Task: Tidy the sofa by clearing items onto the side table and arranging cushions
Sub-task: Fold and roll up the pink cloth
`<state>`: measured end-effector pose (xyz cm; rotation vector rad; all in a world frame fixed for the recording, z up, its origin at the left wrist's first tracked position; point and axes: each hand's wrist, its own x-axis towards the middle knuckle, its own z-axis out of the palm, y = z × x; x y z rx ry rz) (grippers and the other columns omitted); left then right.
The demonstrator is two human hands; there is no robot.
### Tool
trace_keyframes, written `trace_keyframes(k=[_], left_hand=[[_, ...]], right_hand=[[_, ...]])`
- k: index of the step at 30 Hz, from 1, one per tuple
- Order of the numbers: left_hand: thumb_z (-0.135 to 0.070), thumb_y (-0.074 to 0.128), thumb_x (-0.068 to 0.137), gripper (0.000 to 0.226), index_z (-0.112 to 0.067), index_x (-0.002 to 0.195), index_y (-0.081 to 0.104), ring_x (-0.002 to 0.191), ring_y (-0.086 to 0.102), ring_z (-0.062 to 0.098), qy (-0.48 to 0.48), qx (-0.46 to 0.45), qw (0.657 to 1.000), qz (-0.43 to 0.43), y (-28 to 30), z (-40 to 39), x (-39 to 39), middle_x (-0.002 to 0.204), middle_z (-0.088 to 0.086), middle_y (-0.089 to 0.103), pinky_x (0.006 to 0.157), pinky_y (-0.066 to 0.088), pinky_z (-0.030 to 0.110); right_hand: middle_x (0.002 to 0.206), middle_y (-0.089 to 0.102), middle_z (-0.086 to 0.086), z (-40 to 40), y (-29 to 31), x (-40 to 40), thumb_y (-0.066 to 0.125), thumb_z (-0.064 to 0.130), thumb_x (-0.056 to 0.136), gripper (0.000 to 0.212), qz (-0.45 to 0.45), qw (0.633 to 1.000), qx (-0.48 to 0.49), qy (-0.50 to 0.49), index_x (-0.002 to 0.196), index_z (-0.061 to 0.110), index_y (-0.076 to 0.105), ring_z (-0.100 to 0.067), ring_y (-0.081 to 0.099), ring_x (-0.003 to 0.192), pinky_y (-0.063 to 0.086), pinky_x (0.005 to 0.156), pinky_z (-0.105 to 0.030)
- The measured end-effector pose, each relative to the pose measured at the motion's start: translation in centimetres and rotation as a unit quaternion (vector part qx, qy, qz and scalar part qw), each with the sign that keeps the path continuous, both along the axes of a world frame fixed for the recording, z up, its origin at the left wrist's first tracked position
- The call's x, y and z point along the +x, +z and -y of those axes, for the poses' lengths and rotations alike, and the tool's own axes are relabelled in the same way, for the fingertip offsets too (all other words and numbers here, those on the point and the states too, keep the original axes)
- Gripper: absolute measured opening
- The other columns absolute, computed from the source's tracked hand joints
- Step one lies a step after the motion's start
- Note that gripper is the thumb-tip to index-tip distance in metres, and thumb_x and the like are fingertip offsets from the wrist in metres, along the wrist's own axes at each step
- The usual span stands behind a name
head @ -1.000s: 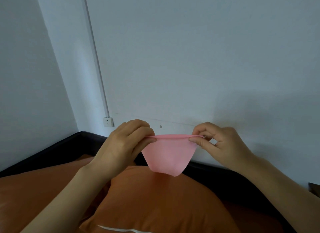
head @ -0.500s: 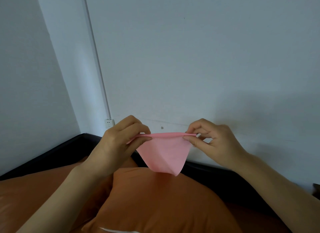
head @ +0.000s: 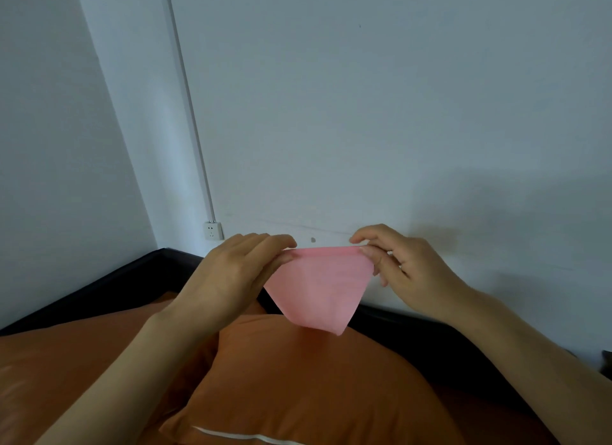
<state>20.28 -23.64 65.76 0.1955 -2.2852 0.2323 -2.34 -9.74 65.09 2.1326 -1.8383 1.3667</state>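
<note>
Pink cloth [head: 319, 289]: pinched at its top corners by left hand [head: 231, 275] and right hand [head: 407, 272] above orange cushions [head: 298, 388]; not yet cleared to the side table, unseen.

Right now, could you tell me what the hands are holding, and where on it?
Both hands, left and right, pinch a folded pink cloth at the two ends of its top edge; the rest hangs free.

I see a thin pink cloth [head: 319, 289], matt and softly woven. Under it the orange cushion [head: 298, 388] looks like smooth fabric with a faint sheen. The black sofa frame [head: 99, 285] reads slightly glossy; the wall [head: 364, 113] is matt paint.
</note>
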Motion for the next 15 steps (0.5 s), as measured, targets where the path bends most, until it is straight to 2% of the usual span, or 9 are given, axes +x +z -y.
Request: trace_keyframes(k=[2,4,8,11,15], left_hand=[[-0.039,0.031,0.102,0.026,-0.023,0.109,0.051,0.068,0.056,0.019,-0.002,0.028,0.999,0.017,0.07,-0.15,-0.06,0.081,-0.001,0.065,0.065,0.039,0.024],[-0.04,0.03,0.102,0.027,-0.024,0.105,0.052,0.071,0.054,0.013,-0.018,0.051,0.998,0.025,0.14,-0.15,-0.11,0.081,-0.003,0.063,0.066,0.038,0.02],[-0.05,0.038,0.097,0.028,-0.026,0.105,0.051,0.071,0.044,0.002,-0.023,0.088,0.996,0.014,-0.01,-0.01,-0.27,0.081,-0.01,0.059,0.066,0.038,0.01],[-0.045,0.049,0.092,0.022,-0.026,0.103,0.051,0.07,0.038,-0.002,-0.021,0.066,0.998,0.002,-0.14,0.1,-0.48,0.079,-0.012,0.057,0.063,0.038,0.011],[-0.037,0.05,0.095,0.016,-0.022,0.097,0.055,0.066,0.041,0.0,-0.04,0.072,0.996,-0.023,-0.07,0.09,-0.67,0.075,-0.01,0.057,0.058,0.037,0.014]], right_hand=[[0.072,0.058,0.006,-0.15,0.17,0.19,0.045,0.023,0.099,0.018,0.0,1.0,0.007,-0.006,0.104,0.034,0.058,-0.013,0.056,0.061,0.045,0.06,-0.021],[0.075,0.061,0.009,-0.11,0.31,0.3,0.046,0.019,0.099,0.019,0.014,1.0,0.015,-0.011,0.098,0.032,0.06,-0.013,0.061,0.06,0.047,0.061,-0.023],[0.087,0.063,0.016,0.07,0.43,0.51,0.044,0.02,0.1,0.02,0.07,0.996,0.056,-0.014,0.092,0.025,0.061,-0.009,0.07,0.067,0.05,0.076,-0.034],[0.087,0.064,0.008,0.17,0.55,0.5,0.044,0.021,0.1,0.021,0.078,0.995,0.063,-0.023,0.089,0.024,0.061,-0.008,0.071,0.068,0.048,0.078,-0.03],[0.084,0.062,0.006,0.17,0.59,0.56,0.044,0.023,0.1,0.02,0.056,0.997,0.055,-0.027,0.086,0.024,0.058,-0.006,0.069,0.068,0.047,0.074,-0.027]])
